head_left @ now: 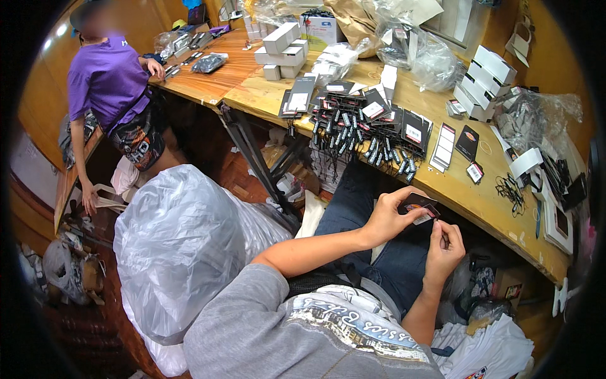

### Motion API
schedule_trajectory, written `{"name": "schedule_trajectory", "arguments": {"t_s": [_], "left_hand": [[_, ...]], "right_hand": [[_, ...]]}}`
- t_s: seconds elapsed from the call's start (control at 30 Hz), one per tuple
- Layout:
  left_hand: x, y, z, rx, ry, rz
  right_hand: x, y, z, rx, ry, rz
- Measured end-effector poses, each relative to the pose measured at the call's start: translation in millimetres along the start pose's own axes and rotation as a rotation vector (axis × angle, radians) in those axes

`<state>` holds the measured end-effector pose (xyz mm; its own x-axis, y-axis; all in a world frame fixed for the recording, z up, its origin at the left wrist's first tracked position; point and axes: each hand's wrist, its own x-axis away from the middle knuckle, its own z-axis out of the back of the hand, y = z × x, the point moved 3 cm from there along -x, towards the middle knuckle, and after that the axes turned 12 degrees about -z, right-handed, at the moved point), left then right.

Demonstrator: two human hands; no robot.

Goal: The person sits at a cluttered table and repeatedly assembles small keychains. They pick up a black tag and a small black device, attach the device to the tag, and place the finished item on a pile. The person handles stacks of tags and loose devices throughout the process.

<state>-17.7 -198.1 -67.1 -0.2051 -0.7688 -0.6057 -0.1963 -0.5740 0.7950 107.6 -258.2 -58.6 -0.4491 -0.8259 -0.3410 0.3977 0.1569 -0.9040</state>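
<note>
Above my lap, close to the table's front edge, my left hand (390,218) pinches a black hang tag (418,201) with a red mark and a small white label on it. My right hand (445,251) is closed at the tag's lower right corner, thumb and finger pressed together. What it grips there is too small to make out, perhaps a thin cord. Beyond my hands, a heap of black hang tags (372,108) with dark cords lies on the table, many of the cords hanging over its edge.
On the wooden table (464,180) stand white boxes (284,54), another box stack (485,85) and clear plastic bags (435,60). Loose black cords (510,189) lie at the right. A big stuffed plastic bag (180,246) is at my left. A person in purple (107,82) stands far left.
</note>
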Motion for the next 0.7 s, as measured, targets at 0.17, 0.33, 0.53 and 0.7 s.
{"name": "schedule_trajectory", "arguments": {"t_s": [0.17,0.33,0.53,0.7], "left_hand": [[1,5,-2,-0.018,-0.017,-0.027],[2,6,-3,0.027,-0.016,-0.036],[4,5,-7,0.097,-0.043,0.000],[4,6,-6,0.054,-0.017,-0.029]], "right_hand": [[3,0,-5,0.012,-0.059,-0.040],[4,5,-6,0.015,-0.096,-0.056],[5,13,-5,-0.070,-0.107,-0.104],[5,15,-6,-0.081,-0.093,-0.115]]}}
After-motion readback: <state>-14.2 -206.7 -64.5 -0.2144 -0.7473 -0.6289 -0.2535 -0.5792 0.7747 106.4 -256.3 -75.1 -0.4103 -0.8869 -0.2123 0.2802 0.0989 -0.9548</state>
